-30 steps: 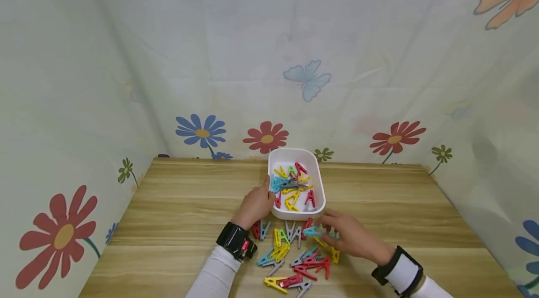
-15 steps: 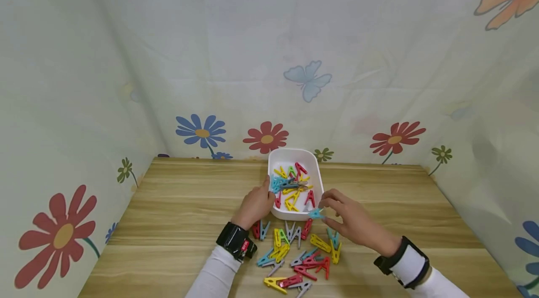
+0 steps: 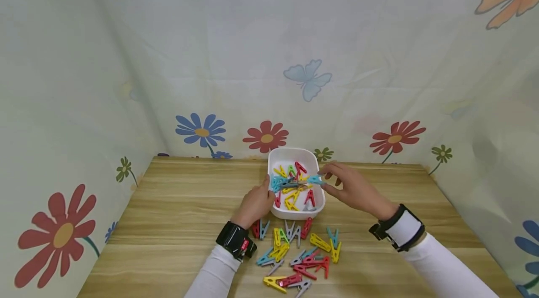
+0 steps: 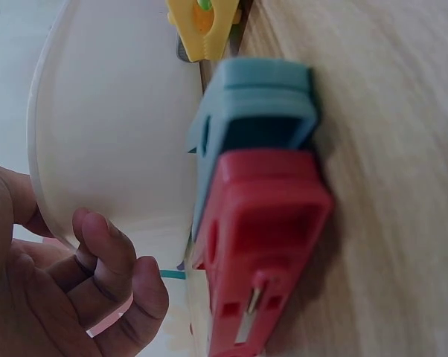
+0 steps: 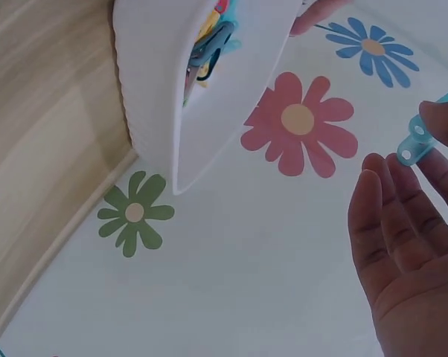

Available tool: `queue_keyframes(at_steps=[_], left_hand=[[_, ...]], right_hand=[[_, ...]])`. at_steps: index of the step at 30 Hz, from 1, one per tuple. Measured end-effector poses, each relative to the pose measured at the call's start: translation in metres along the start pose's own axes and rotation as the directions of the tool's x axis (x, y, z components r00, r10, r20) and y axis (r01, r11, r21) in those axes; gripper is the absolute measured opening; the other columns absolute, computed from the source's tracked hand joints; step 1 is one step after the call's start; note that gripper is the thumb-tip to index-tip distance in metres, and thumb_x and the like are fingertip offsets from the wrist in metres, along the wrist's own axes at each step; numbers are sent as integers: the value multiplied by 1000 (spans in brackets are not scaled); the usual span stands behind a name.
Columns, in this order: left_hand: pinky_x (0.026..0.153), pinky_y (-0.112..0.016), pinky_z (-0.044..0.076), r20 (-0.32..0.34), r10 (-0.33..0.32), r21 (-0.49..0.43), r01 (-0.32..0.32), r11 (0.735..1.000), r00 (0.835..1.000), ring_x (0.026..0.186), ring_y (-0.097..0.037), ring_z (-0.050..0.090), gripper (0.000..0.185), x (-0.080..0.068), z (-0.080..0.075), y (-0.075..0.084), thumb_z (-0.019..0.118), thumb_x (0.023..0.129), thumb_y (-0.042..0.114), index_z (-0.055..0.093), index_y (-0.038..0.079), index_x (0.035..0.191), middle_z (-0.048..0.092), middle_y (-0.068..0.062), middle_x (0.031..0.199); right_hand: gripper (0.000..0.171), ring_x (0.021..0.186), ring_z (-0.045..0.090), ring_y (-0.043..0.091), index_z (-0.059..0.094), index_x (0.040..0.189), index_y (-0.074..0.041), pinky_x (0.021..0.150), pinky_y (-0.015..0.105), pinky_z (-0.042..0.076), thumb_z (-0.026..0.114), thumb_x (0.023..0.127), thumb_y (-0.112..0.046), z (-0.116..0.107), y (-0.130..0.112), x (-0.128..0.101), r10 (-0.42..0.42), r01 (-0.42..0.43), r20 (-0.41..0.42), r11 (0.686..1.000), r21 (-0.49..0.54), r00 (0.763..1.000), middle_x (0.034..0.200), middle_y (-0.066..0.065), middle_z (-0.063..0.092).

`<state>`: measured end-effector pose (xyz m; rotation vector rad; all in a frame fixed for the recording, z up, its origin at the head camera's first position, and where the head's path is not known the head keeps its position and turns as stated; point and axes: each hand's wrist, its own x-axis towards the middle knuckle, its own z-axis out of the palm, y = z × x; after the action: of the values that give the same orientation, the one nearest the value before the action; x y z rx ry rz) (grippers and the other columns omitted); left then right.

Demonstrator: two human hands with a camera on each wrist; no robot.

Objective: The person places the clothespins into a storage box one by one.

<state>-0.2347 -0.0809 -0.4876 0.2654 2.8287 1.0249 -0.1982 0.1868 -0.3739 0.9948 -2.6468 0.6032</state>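
Wooden table [image 3: 177, 204], white tub [image 3: 292, 155], loose clothes pegs [image 3: 296, 253], one blue peg [image 3: 314, 179] in your grasp.

The tub sits mid-table toward the far edge, part-filled with mixed pegs. Your left hand [image 3: 254, 204] rests against its left wall, fingers loosely curled on the rim. Your right hand [image 3: 351, 188] hovers at the tub's right rim, thumb and forefinger pinching the blue peg over the tub, remaining fingers spread. The loose pegs lie scattered just near of the tub.
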Motion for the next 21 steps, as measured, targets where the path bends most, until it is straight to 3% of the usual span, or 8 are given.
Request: queue_keyframes(at_steps=[9,21], left_hand=[[45,-29,39,7,6,-3,-6,1000,1000,48,-17,48,63,0,-1,0,43,102,27,20,3,156,47,-4,62],[44,-28,37,3,15,-11,-15,1000,1000,46,-17,46,63,-2,-5,3,44,101,26,23,1,155,45,-3,60]], right_hand=[[29,94,64,21,65,116,-8,76,38,54,72,89,-17,7,14,37,-13,13,-1,1000,-27,1000,107,7,66],[29,99,63,26,66,114,-4,87,45,53,70,91,-21,42,32,67,87,-88,67,996,23,994,107,11,67]])
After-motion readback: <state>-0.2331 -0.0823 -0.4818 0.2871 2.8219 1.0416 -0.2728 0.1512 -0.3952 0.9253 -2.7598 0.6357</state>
